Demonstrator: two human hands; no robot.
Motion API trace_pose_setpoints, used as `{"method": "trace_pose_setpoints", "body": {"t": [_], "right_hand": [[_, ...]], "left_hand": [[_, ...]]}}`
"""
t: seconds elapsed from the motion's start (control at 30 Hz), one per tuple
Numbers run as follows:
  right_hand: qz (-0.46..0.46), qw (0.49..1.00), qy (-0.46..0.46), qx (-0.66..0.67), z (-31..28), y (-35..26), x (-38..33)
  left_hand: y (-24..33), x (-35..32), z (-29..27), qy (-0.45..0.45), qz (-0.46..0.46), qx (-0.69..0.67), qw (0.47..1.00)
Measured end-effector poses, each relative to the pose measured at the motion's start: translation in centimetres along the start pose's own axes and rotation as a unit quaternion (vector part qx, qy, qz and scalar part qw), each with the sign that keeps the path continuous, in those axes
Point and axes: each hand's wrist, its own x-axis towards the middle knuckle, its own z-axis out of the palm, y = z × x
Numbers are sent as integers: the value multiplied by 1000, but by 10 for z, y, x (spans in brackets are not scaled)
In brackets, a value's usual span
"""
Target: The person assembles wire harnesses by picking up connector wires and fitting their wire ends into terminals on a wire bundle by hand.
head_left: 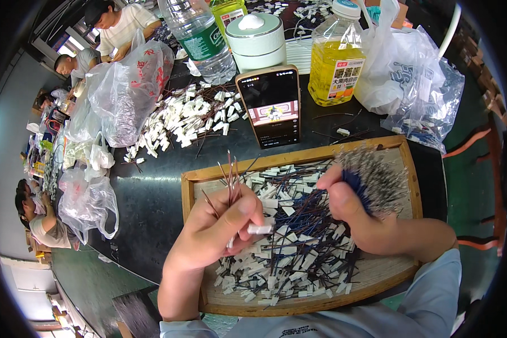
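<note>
My left hand (222,222) is closed on a few thin brown wires (231,179) that stick up past the fingers. A white plastic connector (259,230) shows at its fingertips. My right hand (359,217) grips a thick bundle of blue wires (367,179) whose silvery ends fan out to the upper right. Both hands are over a wood-framed tray (413,183). Inside the tray lies a loose heap of white connectors (293,276) with brown and blue wires, partly hidden by my hands.
Beyond the tray a phone (270,107) stands upright, lit, before a white-green canister (257,48). Around it are a clear bottle (205,45), a yellow drink bottle (335,62), plastic bags (391,73) and a connector pile (186,115). Other people sit at the far left.
</note>
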Motion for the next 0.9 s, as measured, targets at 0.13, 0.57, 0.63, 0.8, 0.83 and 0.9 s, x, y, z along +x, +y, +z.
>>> {"method": "trace_pose_setpoints", "body": {"t": [0.13,0.57,0.63,0.8,0.83,0.9], "right_hand": [[44,996,-48,59,-5,5,1],[57,989,-30,131,-1,4,-1],[79,981,6,177,3,3,-3],[143,955,2,258,-4,12,-6],[129,968,47,208,0,12,-6],[113,977,90,158,1,10,-6]], "left_hand": [[2,-3,-4,-14,9,-36,999],[-19,23,-34,179,196,-409,873],[-14,25,-31,203,189,-416,866],[-16,24,-23,132,169,-386,897],[-16,24,-21,78,158,-380,908],[-16,23,-15,121,150,-366,910]]}}
